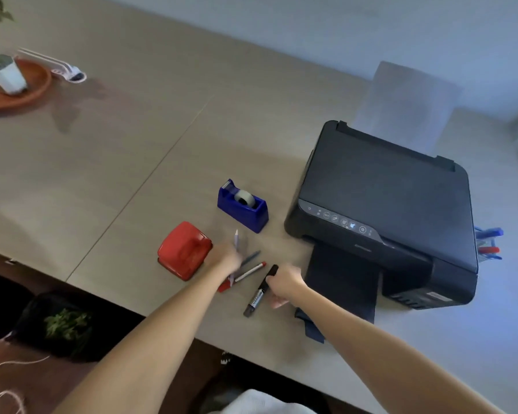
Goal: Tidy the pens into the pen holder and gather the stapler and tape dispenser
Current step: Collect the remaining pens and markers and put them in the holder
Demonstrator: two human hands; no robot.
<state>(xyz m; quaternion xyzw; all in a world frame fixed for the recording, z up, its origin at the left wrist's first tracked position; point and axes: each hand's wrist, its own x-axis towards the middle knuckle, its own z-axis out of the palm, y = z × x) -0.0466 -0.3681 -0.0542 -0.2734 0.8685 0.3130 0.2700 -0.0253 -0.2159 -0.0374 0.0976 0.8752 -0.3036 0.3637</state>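
A black marker (259,292) lies tilted on the table, and my right hand (283,283) is shut on its upper part. My left hand (226,258) is blurred over a small pile of pens; it grips a pale pen (236,238) that sticks up. A blue pen (251,258) and a red-capped pen (250,271) lie between the hands. The red stapler (184,249) sits just left of my left hand. The blue tape dispenser (242,206) stands behind the pens. The wire pen holder (488,245), with blue and red pens in it, peeks out to the right of the printer.
A black printer (383,210) with its paper tray out fills the right of the table. A potted plant on an orange saucer (27,91) and a white cable (60,67) sit far left. The table's front edge runs below my forearms.
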